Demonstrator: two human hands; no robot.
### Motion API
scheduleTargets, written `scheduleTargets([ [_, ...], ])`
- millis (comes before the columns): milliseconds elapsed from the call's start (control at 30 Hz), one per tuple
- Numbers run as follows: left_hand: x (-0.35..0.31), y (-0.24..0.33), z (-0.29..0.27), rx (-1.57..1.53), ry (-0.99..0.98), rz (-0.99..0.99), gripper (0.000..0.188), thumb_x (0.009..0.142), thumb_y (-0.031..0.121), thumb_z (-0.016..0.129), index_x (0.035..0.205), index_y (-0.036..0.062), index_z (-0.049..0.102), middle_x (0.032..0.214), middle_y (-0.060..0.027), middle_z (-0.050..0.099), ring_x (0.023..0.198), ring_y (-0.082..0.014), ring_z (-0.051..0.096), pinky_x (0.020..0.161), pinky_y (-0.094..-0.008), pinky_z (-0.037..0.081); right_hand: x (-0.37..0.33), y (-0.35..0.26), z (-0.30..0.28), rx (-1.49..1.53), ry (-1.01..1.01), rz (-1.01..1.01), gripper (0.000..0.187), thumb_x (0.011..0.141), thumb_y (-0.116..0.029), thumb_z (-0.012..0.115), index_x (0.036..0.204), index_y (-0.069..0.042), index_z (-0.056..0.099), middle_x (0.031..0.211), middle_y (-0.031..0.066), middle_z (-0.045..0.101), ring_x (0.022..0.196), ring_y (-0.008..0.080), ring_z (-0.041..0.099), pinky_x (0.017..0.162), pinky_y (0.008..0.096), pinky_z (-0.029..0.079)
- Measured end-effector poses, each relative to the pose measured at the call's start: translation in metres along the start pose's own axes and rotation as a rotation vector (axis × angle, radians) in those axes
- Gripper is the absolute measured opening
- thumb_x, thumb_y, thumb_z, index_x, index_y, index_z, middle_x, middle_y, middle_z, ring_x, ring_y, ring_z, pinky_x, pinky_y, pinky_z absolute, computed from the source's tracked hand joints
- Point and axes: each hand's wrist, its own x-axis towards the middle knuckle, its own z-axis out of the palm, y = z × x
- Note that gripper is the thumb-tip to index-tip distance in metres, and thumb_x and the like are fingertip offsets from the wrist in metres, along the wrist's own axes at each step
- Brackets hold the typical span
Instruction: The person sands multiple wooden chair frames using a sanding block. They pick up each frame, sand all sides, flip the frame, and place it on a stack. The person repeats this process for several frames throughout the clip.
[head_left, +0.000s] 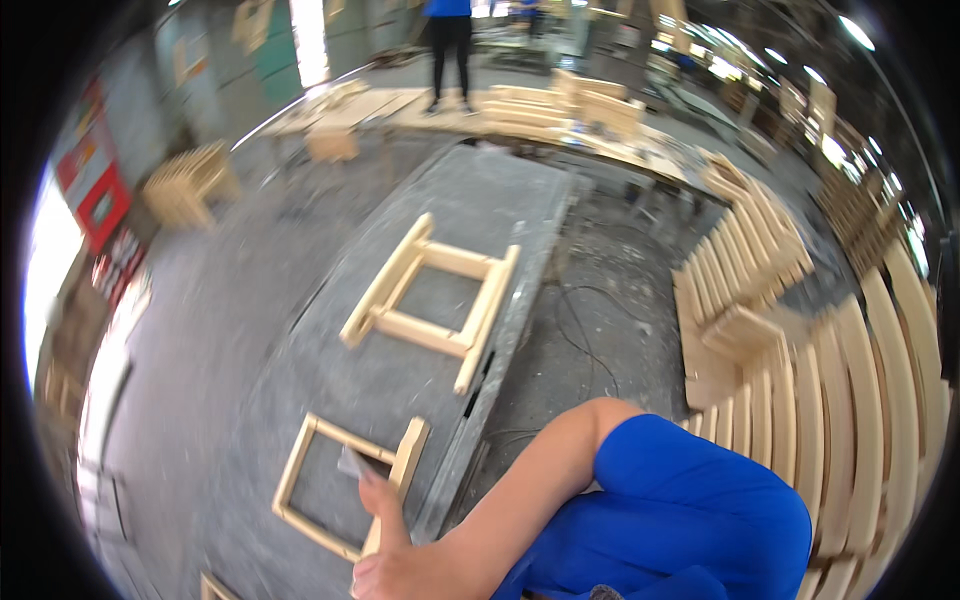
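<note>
My right hand (pixel 415 572) reaches in from the lower right, a blue sleeve above the bare forearm. Its fingers close around the near end of the thick side bar of a small wooden frame (pixel 292 470) lying on the grey table. The thumb stretches up along that bar. By the thumb tip is a blurred, whitish, see-through thing (pixel 351 462) whose kind I cannot make out. Farther up the table lies a second wooden frame (pixel 440 258), with two long side rails joined by crosspieces. My left hand is out of view.
The long grey table (pixel 480 180) runs away from me. Slatted wooden pieces (pixel 840 420) stand close on my right, and a cable (pixel 575 320) crosses the floor. Wooden parts (pixel 560 108) cover a far bench, where a person (pixel 450 45) stands. A slatted stool-like piece (pixel 190 180) stands left.
</note>
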Motion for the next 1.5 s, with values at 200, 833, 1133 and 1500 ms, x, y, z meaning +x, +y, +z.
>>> scheduleTargets([
  [200, 0.004, -0.019, 0.011, -0.066, 0.016, 0.095, 0.044, 0.096, 0.032, 0.039, 0.102, -0.0064, 0.06, 0.099, -0.0267, 0.063, 0.092, -0.0442, 0.059, 0.078, -0.0487, 0.046, -0.011, 0.002, -0.009, 0.008, -0.073, 0.044, 0.018, 0.075, -0.022, 0.053, 0.07, -0.007, 0.062, 0.063, 0.015, 0.059, 0.064, 0.0336, 0.061, 0.056, 0.0488, 0.044],
  [833, -0.093, 0.096, -0.082, -1.146, -0.994, -0.059, 0.047, 0.096, 0.027, 0.05, 0.126, -0.0086, 0.045, 0.126, -0.0165, 0.053, 0.117, -0.0239, 0.052, 0.1, -0.0359, 0.038, -0.226, 0.133, 0.088, 1.832, 0.755, 0.873, 0.048, 0.087, -0.034, 0.063, 0.127, -0.011, 0.049, 0.122, 0.0064, 0.057, 0.113, 0.0229, 0.054, 0.092, 0.0407, 0.045],
  [1133, -0.067, 0.124, -0.099, -0.552, -1.229, 0.409, 0.037, 0.091, 0.034, 0.058, 0.092, -0.0031, 0.065, 0.073, -0.0082, 0.063, 0.064, -0.0151, 0.058, 0.063, -0.0302, 0.047, -0.264, 0.156, 0.056, 1.851, 0.227, 0.87, 0.098, 0.082, -0.074, 0.03, 0.133, 0.009, 0.039, 0.133, 0.0186, 0.048, 0.122, 0.0252, 0.048, 0.103, 0.0365, 0.036],
  [1500, -0.024, 0.043, -0.035, -0.067, -0.103, 0.18, 0.03, 0.088, 0.032, 0.059, 0.086, 0.0024, 0.064, 0.081, -0.0133, 0.065, 0.077, -0.0282, 0.062, 0.067, -0.0385, 0.047, -0.23, 0.215, 0.1, 0.321, 0.226, 1.061, 0.029, 0.092, -0.019, 0.046, 0.112, -0.002, 0.058, 0.111, 0.0164, 0.058, 0.097, 0.0345, 0.057, 0.085, 0.0399, 0.045],
])
